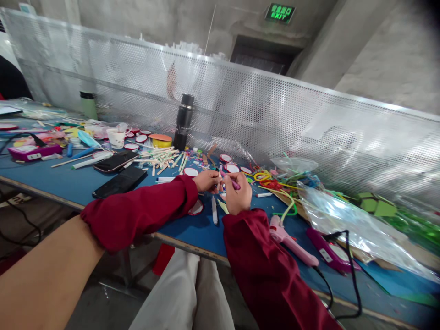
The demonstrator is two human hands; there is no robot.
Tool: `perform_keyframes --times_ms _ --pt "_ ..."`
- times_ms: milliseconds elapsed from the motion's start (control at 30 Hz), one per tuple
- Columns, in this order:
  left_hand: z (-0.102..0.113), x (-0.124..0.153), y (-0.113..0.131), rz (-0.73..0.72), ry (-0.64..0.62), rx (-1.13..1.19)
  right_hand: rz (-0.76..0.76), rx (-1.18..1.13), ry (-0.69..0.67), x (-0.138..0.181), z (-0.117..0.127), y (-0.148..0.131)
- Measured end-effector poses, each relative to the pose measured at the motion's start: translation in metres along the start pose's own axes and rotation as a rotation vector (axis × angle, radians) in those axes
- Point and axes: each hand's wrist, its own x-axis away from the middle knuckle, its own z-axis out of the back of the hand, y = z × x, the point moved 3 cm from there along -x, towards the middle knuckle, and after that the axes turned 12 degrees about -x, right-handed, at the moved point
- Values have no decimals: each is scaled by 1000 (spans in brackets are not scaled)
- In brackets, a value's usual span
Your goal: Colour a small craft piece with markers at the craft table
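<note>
My right hand (239,195) is closed around a purple marker (235,184), its tip end pointing toward my left hand. My left hand (207,180) pinches a small pale piece (219,182) right in front of the marker; its exact kind is too small to make out. Both hands nearly touch above the blue table (185,233). Below them lies a white marker (215,211). A white disc with a red rim (195,208) is partly covered by my left sleeve, and another such disc (233,168) sits just behind my fingers.
A pink glue gun (292,240) and purple power strip (332,252) with cords lie at right, near plastic bags (364,224). Two phones (120,182), wooden sticks (161,158), a cup (117,137) and a black bottle (184,121) are at left. A perforated metal partition (261,105) stands behind.
</note>
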Motion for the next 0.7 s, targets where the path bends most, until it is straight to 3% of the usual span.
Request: perform_keyframes --times_ms 700 --pt "1 -2 -4 -1 -8 24 27 46 43 -2 2 1"
